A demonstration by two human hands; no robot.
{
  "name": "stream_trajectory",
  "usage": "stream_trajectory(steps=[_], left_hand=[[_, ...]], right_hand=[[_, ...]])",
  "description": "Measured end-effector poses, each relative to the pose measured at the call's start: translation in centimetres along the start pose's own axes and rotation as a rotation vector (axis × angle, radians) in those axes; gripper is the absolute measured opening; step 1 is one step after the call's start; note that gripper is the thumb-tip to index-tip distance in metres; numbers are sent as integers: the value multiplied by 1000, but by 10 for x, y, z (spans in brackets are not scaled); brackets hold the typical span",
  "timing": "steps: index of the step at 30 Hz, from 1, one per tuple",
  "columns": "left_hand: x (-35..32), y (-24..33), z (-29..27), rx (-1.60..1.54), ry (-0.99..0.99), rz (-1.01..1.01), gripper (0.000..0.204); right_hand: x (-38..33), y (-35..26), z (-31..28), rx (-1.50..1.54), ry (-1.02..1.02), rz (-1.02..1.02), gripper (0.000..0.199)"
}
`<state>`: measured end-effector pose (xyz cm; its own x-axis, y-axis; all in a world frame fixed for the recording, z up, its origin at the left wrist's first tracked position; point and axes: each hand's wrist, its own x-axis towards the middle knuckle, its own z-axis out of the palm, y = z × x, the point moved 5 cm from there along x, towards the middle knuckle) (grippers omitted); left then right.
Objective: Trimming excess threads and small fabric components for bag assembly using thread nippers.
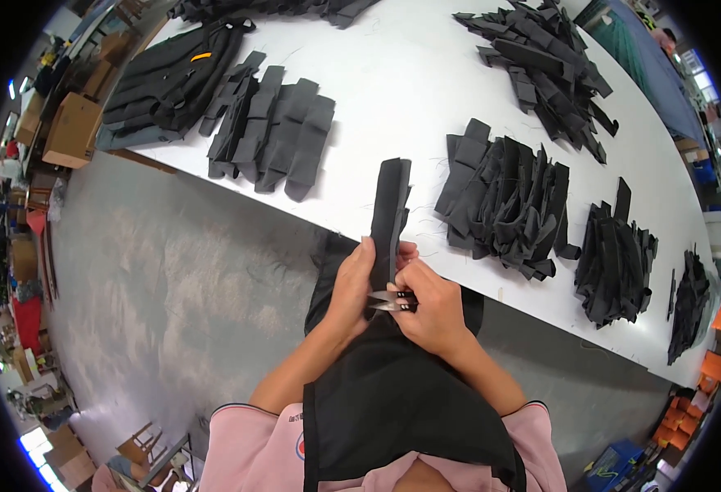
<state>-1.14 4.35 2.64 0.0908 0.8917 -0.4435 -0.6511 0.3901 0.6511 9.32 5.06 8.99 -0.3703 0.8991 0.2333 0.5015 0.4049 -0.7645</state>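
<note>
A folded black fabric strip [387, 205] stands lengthwise in front of me, with my left hand [352, 283] closed around its lower part, thumb on top. My right hand [433, 303] grips small thread snips [390, 301], whose metal blades point left across the strip's lower end, near my left palm. The blades look slightly apart. The strip's far end reaches over the edge of the white table [369, 107]. What the blades touch is too small to tell.
Piles of dark fabric strips lie on the table: one at left [274, 131], one right of my hands [504, 201], another further right [615, 262], a large heap [545, 70] at the back. A black backpack [172, 82] lies far left. Cardboard boxes [73, 131] stand beyond.
</note>
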Motion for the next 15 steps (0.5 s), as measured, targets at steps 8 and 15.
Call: stream_trajectory(steps=[8, 15], left_hand=[[8, 14, 9, -36, -244, -77, 54], [2, 20, 15, 8, -154, -5, 47]], right_hand=[[-29, 34, 5, 621, -359, 381, 10], [-5, 22, -54, -15, 271, 180, 30]])
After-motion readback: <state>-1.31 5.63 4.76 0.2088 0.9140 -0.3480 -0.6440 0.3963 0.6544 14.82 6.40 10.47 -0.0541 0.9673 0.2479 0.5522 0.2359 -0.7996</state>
